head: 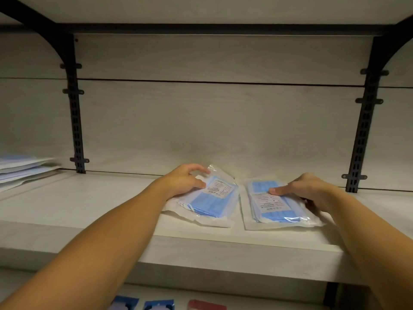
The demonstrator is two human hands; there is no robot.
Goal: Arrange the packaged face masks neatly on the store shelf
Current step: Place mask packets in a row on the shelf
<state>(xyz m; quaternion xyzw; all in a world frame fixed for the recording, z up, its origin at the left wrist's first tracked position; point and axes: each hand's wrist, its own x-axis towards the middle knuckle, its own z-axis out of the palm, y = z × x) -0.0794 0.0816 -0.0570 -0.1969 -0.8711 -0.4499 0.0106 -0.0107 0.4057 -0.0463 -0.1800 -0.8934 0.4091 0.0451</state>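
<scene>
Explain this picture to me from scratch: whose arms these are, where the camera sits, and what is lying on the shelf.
There is no machine here. One camera is worn on a person's head and looks forward and down, so the two bare arms reaching in from the bottom are that person's own.

They are working at a pale store shelf with dark brackets on the back wall. Two clear packs of blue face masks lie side by side on it, apart from each other. The left hand grips the far end of the left pack, which lies tilted. The right hand holds the right pack, thumb on top, fingers curled at its right edge.

At the far left lies a stack of more packs, untouched. Below the shelf some coloured items show, too cut off to identify.
</scene>
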